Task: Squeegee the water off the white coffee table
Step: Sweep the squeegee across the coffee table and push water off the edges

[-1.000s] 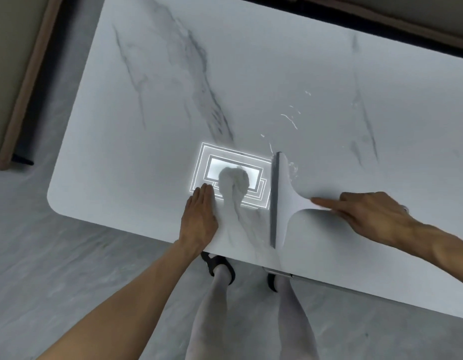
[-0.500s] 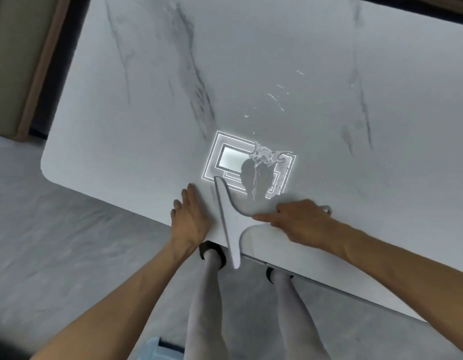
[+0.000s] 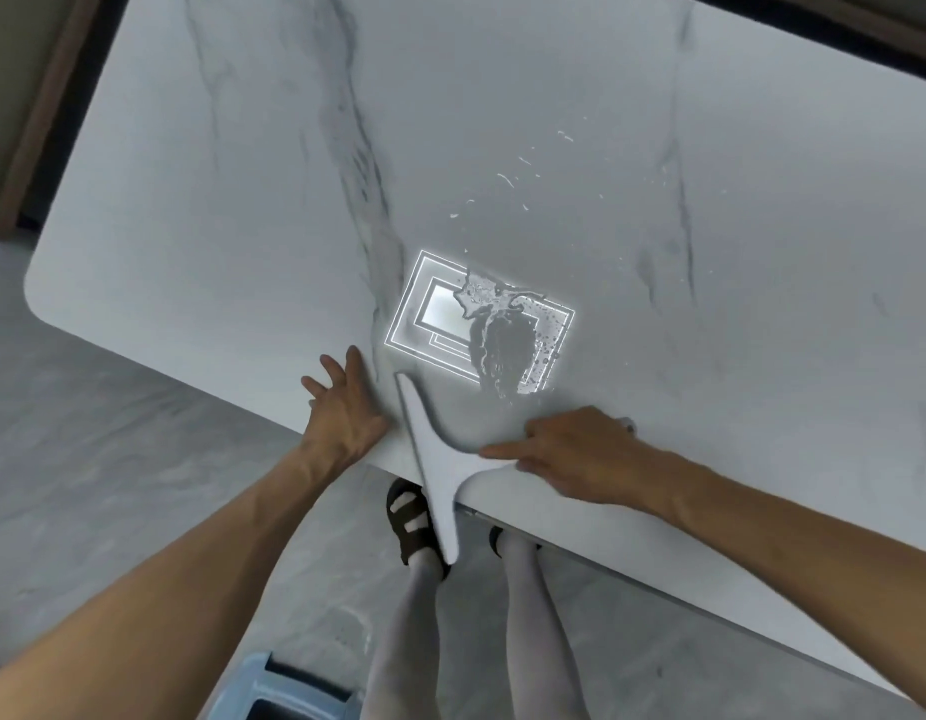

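Gripping the squeegee (image 3: 437,459) is the right hand (image 3: 570,454); left hand (image 3: 346,413) lies flat, fingers (image 3: 354,363) spread. It sits left of the puddle (image 3: 502,345), which may get missed.

Left hand (image 3: 346,410) flat, fingers spread, right hand (image 3: 575,454) gripping squeegee (image 3: 433,459), forefinger extended, both forearms outstretched

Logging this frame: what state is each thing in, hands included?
White marble-veined coffee table: wet near the front, not yet cleared.
Water puddle: pooled beyond the blade, unswept.
Scattered droplets: farther back.
White T-shaped squeegee: on the tabletop, near end overhanging the edge.
Right hand: holds the squeegee handle, index finger extended.
Left hand: flat at the table edge, fingers spread.
Pale blue bin: on the floor, partly cropped.
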Action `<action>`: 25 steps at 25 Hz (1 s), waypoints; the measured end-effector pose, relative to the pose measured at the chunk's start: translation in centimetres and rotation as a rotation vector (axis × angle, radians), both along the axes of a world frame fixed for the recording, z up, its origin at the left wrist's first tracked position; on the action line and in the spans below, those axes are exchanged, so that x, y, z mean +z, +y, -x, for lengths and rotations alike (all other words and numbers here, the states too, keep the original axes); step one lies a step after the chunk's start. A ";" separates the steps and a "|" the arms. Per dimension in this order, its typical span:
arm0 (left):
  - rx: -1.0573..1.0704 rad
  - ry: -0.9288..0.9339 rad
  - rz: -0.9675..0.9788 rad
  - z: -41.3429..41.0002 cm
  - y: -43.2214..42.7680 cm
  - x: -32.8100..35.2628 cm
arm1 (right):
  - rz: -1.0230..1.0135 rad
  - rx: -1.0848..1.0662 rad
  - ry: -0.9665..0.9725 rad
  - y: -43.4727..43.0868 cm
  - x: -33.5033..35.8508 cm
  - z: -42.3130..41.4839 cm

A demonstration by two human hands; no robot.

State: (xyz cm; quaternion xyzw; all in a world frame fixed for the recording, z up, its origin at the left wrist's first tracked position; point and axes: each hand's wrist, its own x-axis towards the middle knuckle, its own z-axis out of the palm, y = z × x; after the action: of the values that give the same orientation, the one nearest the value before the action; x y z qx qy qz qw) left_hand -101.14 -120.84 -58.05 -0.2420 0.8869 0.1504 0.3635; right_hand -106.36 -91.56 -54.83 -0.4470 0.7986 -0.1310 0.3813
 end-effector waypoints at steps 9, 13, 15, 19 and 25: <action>0.012 -0.043 -0.018 0.4 0.3 0.6 | -0.051 -0.081 0.188 6.0 0.3 3.2; -0.018 -0.067 -0.014 0.6 0.9 1.8 | -0.217 -0.202 0.219 12.0 3.0 6.6; -0.013 -0.066 -0.024 0.8 1.0 2.2 | -0.247 -0.252 0.266 14.4 4.6 7.5; 0.142 0.079 -0.022 0.7 0.2 3.2 | -0.167 -0.208 0.264 11.9 5.3 6.6; 0.513 0.261 -0.020 -1.2 -4.0 3.8 | 0.041 -0.126 0.008 -7.3 0.4 -0.9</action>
State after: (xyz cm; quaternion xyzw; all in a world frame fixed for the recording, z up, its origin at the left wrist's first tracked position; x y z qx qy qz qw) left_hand -99.92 -124.84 -54.21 -0.4336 0.8344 0.2761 0.1987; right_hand -105.43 -98.87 -54.42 -0.4041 0.8238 -0.1692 0.3597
